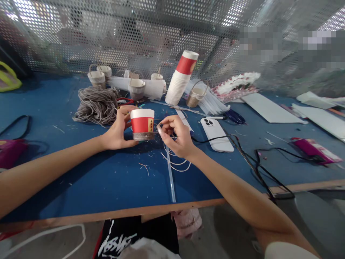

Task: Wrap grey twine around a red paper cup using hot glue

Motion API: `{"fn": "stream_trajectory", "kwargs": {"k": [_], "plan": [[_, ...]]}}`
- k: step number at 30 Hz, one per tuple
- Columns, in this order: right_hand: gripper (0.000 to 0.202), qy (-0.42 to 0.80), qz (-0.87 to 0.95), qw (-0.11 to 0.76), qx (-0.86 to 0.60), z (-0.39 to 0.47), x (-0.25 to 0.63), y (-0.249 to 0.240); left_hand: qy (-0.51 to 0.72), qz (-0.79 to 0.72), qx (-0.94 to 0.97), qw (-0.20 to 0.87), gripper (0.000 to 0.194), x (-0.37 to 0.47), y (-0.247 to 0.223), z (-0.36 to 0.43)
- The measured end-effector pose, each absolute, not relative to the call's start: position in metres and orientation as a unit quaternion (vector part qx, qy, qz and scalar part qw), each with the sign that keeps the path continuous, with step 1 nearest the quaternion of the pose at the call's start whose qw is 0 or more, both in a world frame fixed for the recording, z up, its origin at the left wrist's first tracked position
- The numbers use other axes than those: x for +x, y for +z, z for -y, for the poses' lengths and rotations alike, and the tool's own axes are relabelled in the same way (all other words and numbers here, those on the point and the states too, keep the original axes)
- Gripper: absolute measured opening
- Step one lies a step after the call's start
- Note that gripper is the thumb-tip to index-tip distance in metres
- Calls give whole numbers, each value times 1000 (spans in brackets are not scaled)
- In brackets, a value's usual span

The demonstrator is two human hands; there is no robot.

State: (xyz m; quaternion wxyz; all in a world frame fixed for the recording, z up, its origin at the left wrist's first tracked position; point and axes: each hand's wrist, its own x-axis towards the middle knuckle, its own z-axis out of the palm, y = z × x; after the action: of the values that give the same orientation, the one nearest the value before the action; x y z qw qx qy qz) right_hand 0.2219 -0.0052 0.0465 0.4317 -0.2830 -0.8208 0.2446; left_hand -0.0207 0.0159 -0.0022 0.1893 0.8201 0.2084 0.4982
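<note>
My left hand (119,130) grips a red and white paper cup (139,122) from its left side, thumb under the base and fingers at the rim. Grey-brown cord (142,136) is wound around the cup's lower part. Just right of the cup, my right hand (176,136) pinches the cord's loose end between thumb and fingers. Under that hand, a thin pale cord (181,169) lies in loops on the blue table. A clear glue stick (170,180) extends from below the right hand toward the table's front edge.
A heap of grey cord (95,105) lies behind my left hand. Beyond stand a leaning stack of paper cups (178,86) and several small cord-wrapped baskets (137,88). A white phone (217,135) and black cables (250,162) lie to the right. Perforated metal panel (151,32) rises behind.
</note>
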Motion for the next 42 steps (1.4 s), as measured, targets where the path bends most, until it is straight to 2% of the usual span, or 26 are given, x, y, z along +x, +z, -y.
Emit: {"fn": "stream_trajectory", "kwargs": {"k": [7,16,33,39,42], "plan": [[28,226,817,446,-286,5,220,44,490,-195,824,207,89,-22,-1,-17],[30,243,803,449,-308,5,217,43,501,-184,819,209,91,-22,-3,-19],[30,189,810,460,-312,4,217,38,521,-196,801,217,93,-24,-10,-23],[29,216,809,461,-294,5,215,40,522,-192,809,192,91,-24,-9,-24],[40,263,815,447,-258,4,219,44,523,-202,808,181,91,-25,-10,-24]]}}
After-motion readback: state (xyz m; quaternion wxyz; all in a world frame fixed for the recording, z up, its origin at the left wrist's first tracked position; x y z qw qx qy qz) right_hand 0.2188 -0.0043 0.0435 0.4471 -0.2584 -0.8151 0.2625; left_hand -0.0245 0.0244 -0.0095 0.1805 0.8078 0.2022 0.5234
